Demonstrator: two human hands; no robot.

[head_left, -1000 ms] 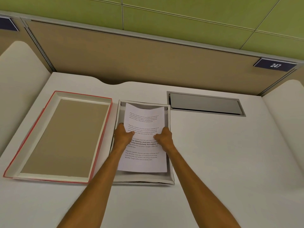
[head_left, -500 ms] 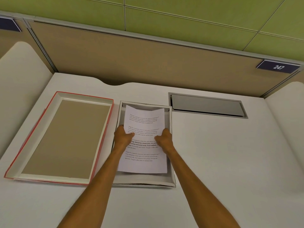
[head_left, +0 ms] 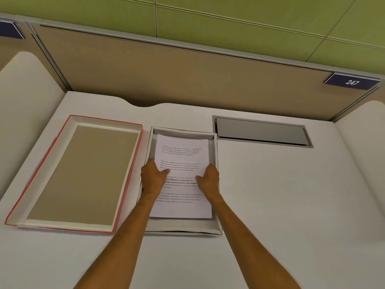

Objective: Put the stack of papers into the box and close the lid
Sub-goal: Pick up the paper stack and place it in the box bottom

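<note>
A stack of white printed papers (head_left: pixel 183 151) lies inside the shallow grey-white box (head_left: pixel 183 229) at the middle of the desk. My left hand (head_left: pixel 153 177) grips the stack's left edge, thumb on top of the sheet. My right hand (head_left: pixel 209 180) holds the right edge the same way. The stack looks nearly flat in the box, its far end low against the box's back wall. The red-edged lid (head_left: pixel 31 180) rests upside down to the left of the box, its brown inside facing up.
A grey metal cable hatch (head_left: pixel 260 132) is set into the white desk (head_left: pixel 291 205) right of the box. Tan partition panels (head_left: pixel 187 80) close off the back, with curved white side dividers at both ends.
The papers' far end, curled up a second ago, has flattened and sunk lower into the box. Both hands stayed on the stack's edges and barely shifted.
</note>
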